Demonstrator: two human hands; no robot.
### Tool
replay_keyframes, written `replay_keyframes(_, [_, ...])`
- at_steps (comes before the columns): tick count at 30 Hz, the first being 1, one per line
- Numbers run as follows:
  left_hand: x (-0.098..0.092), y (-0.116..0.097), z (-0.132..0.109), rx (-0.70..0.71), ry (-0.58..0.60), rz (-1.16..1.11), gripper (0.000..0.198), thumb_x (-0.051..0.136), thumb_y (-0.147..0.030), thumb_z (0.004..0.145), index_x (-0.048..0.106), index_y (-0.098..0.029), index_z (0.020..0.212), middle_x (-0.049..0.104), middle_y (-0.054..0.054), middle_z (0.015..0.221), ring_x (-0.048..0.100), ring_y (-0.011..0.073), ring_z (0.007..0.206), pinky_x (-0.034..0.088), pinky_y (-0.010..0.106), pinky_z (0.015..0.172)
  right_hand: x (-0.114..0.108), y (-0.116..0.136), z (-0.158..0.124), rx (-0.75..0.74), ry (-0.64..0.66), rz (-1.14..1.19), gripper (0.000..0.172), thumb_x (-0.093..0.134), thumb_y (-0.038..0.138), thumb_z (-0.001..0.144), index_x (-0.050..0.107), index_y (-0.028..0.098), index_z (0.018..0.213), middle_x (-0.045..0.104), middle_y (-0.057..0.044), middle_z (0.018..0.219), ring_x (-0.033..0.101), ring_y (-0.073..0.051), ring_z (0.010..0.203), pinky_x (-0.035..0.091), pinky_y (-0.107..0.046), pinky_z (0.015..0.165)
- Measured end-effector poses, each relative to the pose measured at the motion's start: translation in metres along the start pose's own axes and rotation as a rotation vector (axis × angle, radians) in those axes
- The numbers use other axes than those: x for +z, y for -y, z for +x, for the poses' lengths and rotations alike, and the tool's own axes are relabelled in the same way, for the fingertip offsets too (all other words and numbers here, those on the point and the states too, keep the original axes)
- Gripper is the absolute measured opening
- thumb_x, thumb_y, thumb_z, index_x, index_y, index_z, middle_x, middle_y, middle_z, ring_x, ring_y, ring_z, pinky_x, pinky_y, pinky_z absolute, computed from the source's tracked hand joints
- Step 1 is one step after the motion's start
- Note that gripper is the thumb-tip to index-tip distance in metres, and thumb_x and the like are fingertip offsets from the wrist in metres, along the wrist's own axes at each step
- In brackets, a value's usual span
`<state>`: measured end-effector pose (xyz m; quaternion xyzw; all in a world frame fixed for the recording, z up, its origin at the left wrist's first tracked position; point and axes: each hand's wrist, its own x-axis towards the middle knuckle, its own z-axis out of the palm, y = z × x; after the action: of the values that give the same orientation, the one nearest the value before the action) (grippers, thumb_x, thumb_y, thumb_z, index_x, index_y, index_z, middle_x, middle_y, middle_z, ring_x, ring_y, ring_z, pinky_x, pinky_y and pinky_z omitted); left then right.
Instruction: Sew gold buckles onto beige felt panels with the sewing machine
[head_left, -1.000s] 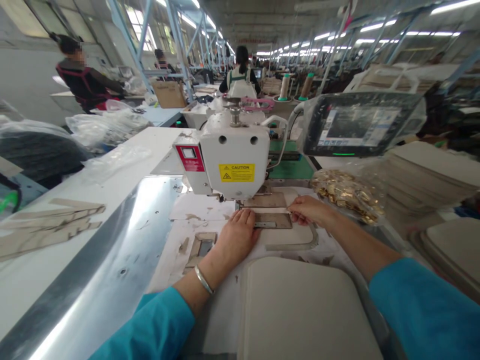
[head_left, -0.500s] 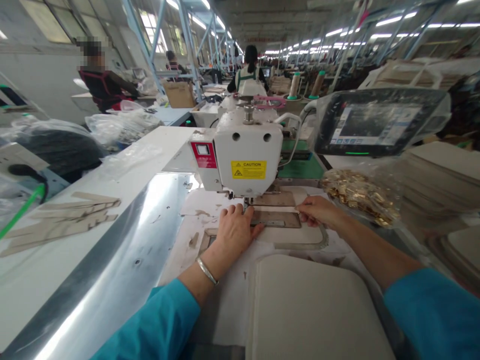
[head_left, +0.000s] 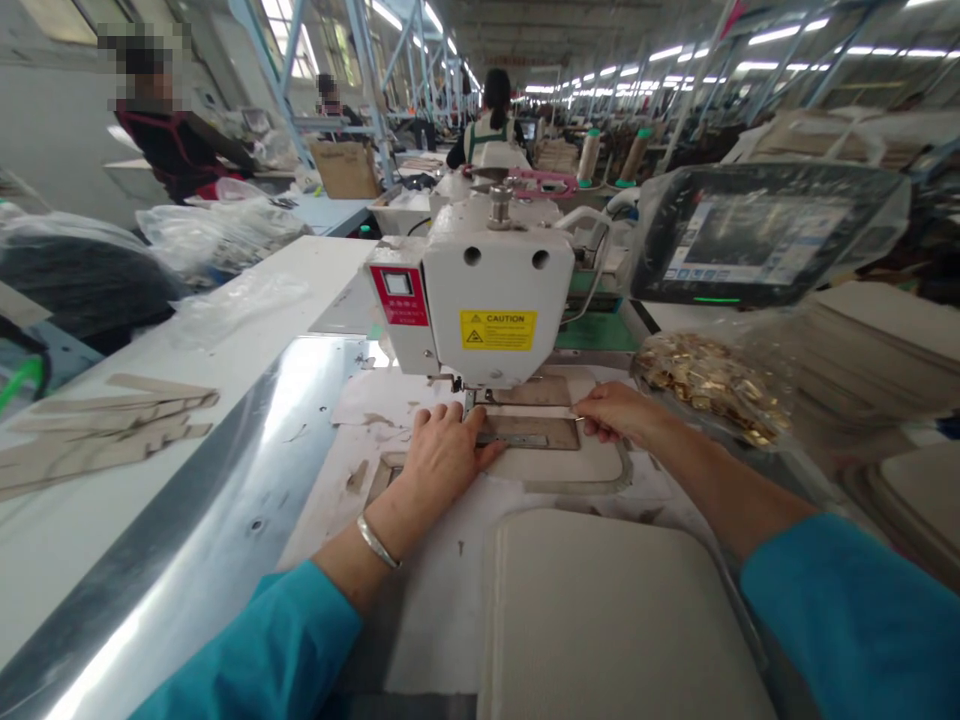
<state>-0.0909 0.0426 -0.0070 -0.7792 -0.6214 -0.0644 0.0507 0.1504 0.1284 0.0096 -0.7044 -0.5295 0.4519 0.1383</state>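
Head | left fingers (head_left: 444,425) spread flat on sewing template (head_left: 536,433) | right fingers (head_left: 592,412) pinching its edge

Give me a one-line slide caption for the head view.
Left hand and right hand hold a flat sewing template under an industrial sewing machine.

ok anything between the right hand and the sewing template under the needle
Nothing visible stands in the way: the right hand has its fingers at the right end of the sewing template, touching it as far as this view shows. The sewing machine head sits above the template, to that hand's left.
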Motion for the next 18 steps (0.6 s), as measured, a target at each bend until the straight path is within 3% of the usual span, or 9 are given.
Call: replay_keyframes(18, [-0.009,0.073,-0.023,-0.050,0.062,0.012,0.048,0.045,-0.061,0.092,0.059,-0.020,0.113,0.062,0.010,0.097,0.059,0.0309,0.095,0.037,0.043,0.086,0.064,0.049,-0.004,-0.024,0.083,0.009,0.024,0.063,0.014,0.083,0.051,0.016,0.063,0.058,0.002,0.044,0.046,-0.006,0.030,0.028,-0.017,0.031])
